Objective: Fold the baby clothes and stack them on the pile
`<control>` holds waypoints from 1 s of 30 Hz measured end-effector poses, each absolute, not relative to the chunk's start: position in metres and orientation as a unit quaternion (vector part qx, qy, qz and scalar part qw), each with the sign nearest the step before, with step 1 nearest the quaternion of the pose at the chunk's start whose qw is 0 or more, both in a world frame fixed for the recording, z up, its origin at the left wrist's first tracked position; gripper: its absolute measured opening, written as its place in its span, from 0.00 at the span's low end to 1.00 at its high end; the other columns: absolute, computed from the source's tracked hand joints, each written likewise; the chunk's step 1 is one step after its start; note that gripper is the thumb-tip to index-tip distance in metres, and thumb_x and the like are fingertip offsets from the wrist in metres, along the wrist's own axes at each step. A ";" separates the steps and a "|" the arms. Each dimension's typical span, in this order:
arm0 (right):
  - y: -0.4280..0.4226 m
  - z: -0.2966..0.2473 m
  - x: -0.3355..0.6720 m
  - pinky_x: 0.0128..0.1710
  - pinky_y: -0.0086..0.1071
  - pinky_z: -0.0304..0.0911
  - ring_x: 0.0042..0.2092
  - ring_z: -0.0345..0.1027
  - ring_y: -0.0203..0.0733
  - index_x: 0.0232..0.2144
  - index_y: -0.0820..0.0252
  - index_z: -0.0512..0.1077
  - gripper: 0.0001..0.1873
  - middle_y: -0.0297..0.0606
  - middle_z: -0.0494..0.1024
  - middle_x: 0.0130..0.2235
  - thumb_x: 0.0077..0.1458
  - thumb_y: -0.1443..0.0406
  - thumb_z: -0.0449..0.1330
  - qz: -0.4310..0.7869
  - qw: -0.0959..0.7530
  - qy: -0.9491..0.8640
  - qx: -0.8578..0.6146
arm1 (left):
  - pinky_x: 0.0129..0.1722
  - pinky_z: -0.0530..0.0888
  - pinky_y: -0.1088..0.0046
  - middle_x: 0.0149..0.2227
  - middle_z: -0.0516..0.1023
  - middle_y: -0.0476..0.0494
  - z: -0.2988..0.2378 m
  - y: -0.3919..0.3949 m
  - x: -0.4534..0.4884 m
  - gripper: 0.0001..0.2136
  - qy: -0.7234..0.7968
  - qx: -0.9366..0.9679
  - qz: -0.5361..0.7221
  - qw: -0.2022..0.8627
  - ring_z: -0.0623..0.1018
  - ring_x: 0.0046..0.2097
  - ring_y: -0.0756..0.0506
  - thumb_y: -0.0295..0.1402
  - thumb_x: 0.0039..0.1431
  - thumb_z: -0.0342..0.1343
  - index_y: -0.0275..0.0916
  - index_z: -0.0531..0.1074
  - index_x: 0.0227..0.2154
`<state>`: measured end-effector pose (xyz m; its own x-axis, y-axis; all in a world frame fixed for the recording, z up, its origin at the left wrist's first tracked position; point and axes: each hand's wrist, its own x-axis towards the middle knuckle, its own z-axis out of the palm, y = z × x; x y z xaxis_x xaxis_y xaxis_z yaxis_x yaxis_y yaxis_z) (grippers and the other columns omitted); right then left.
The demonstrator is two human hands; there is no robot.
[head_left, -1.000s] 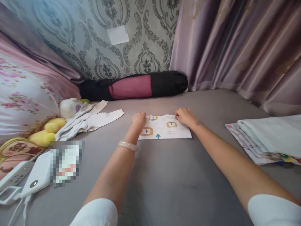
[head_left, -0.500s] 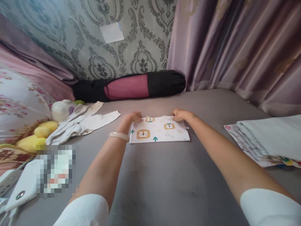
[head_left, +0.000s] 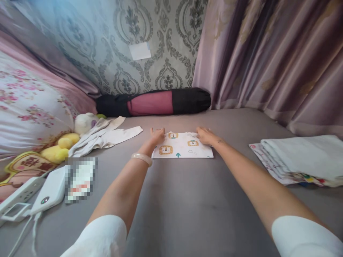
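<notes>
A small folded white cloth [head_left: 184,147] printed with orange lion faces lies flat on the grey bed sheet [head_left: 182,200]. My left hand [head_left: 157,135] rests on its far left corner with the fingers closed in a pinch on the edge. A pale bangle sits on that wrist. My right hand [head_left: 205,135] lies on the far right corner, fingers curled onto the fabric edge.
A stack of folded cloths [head_left: 300,160] lies at the right. A loose cream garment [head_left: 107,134], plush toys [head_left: 80,123] and a floral pillow [head_left: 29,103] are at the left, with a power strip and charger [head_left: 26,196]. A black-and-pink roll bag [head_left: 155,101] lies against the wall; curtains hang right.
Both hands stay on the far corners of the lion cloth. The cloth looks slightly flatter and squarer. The view has shifted a little.
</notes>
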<state>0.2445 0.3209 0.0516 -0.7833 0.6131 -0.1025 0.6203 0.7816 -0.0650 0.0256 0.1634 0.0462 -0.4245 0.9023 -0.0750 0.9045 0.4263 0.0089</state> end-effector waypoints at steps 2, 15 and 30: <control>0.318 0.055 0.250 0.50 0.40 0.55 0.53 0.65 0.50 0.47 0.61 0.66 0.12 0.48 0.74 0.50 0.61 0.69 0.51 -0.041 0.011 0.948 0.314 | 0.61 0.51 0.48 0.45 0.79 0.38 0.050 0.157 0.027 0.12 0.842 0.540 -0.005 0.012 0.73 0.53 0.40 0.28 0.62 0.44 0.38 0.66 0.47; 0.316 0.121 0.274 0.45 0.36 0.58 0.51 0.65 0.48 0.45 0.57 0.75 0.13 0.44 0.75 0.49 0.60 0.67 0.54 0.007 -0.054 0.962 0.268 | 0.54 0.55 0.52 0.46 0.79 0.39 0.111 0.142 0.029 0.12 0.823 0.557 0.069 -0.086 0.71 0.52 0.36 0.30 0.59 0.49 0.43 0.74 0.42; 0.263 0.086 0.328 0.49 0.36 0.52 0.48 0.61 0.48 0.44 0.60 0.72 0.14 0.45 0.74 0.45 0.62 0.70 0.48 0.048 -0.161 0.965 0.200 | 0.63 0.44 0.54 0.45 0.78 0.43 0.075 0.077 0.069 0.18 0.767 0.615 0.108 -0.148 0.70 0.52 0.42 0.23 0.60 0.40 0.44 0.67 0.48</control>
<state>0.3281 0.2632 0.0856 -0.8678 0.3713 0.3303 0.4024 0.9150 0.0284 0.0686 0.0767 0.0750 -0.2005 0.9114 0.3594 0.9752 0.2209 -0.0160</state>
